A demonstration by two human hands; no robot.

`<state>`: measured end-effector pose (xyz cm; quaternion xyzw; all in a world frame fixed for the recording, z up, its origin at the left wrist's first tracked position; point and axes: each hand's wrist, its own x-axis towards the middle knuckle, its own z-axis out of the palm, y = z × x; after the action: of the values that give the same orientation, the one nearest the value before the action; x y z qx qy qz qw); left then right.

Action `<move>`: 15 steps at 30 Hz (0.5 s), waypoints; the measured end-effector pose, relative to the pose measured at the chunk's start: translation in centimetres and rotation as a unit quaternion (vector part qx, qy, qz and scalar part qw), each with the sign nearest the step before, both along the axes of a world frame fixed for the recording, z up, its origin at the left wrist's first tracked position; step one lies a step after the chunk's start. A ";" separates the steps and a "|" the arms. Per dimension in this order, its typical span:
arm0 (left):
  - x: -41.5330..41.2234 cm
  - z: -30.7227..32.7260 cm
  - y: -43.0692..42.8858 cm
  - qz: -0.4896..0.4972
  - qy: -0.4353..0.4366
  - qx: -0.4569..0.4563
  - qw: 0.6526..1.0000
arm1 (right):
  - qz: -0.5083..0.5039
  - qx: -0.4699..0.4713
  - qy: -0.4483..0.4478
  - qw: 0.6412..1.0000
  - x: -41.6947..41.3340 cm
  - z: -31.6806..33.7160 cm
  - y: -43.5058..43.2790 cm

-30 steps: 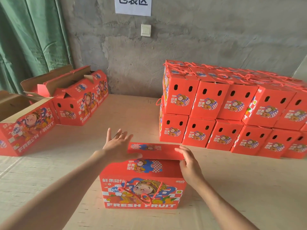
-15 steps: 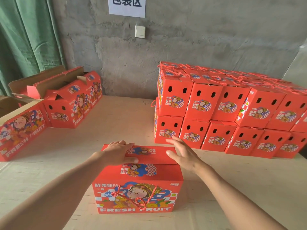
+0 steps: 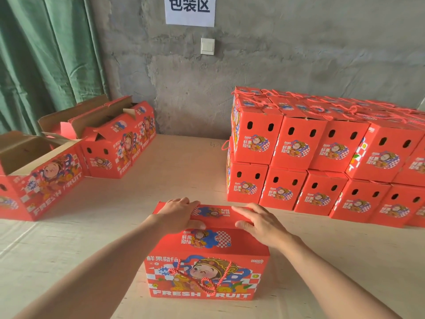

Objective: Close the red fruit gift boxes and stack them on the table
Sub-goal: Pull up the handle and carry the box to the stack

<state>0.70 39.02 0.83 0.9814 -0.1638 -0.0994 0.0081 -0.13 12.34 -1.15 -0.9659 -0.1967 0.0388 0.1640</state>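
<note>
Just in front of the stack of closed boxes [image 3: 322,157], the red gift box [image 3: 207,268] sits on the desk [image 3: 345,261], its lid being pressed shut. The left hand [image 3: 178,214] and right hand [image 3: 259,223] lie on top, fingers loosely flat, gripping nothing. Next it probably needs lifting onto the stack. Well left of the stack, open boxes [image 3: 110,155] show only bare cardboard inside.

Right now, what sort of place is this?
Probably a fruit-packing room: a white paper wall sign reading 包装区, a two-layer stack of closed red cardboard gift boxes, open-flapped red cardboard boxes at left.
</note>
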 end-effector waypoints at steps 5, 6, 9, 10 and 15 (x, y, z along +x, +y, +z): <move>0.0 -0.3 0.0 -0.007 -0.019 0.009 1.000 | -0.003 -0.012 0.008 1.000 0.0 0.1 0.2; 0.0 -0.4 0.0 -0.008 -0.020 0.010 1.000 | -0.003 -0.013 0.009 1.000 0.0 0.1 0.2; -0.1 -0.5 0.0 -0.010 -0.027 0.008 1.000 | 0.001 -0.031 0.012 0.999 0.0 0.3 0.2; -0.1 -0.6 0.0 -0.012 -0.031 0.008 0.999 | 0.003 -0.043 0.013 0.999 0.0 0.4 0.3; -0.3 -0.6 0.0 -0.015 -0.036 0.019 0.999 | 0.018 -0.109 0.033 0.993 -0.1 0.9 0.8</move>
<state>0.44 39.02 0.23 0.9819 -0.1764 -0.0667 -0.0176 -0.25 13.17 -0.25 -0.9725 -0.2029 0.0952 0.0635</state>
